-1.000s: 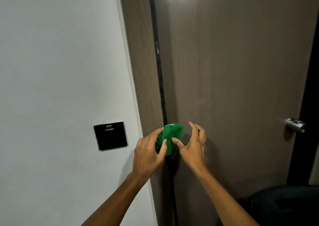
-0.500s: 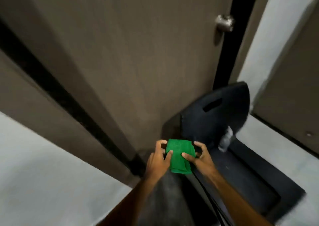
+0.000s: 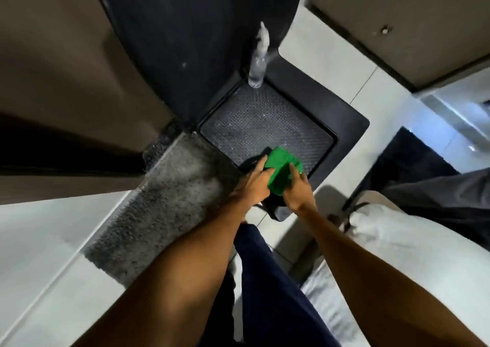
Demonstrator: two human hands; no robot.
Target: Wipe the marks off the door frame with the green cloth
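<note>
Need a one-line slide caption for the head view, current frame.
Looking down: left hand and right hand hold a folded green cloth over a black floor tray, spray bottle behind.

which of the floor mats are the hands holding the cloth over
The black rubber tray mat with the textured centre. The left hand and right hand hold the green cloth over its near edge; the grey shaggy carpet mat lies to its left.

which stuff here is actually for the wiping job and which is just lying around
For the job:
- folded green cloth, held between left hand and right hand
- clear spray bottle standing at the tray's far edge, probably cleaner

Just lying about:
- black textured plastic floor tray
- grey shaggy doormat
- white fabric bundle at right
</note>
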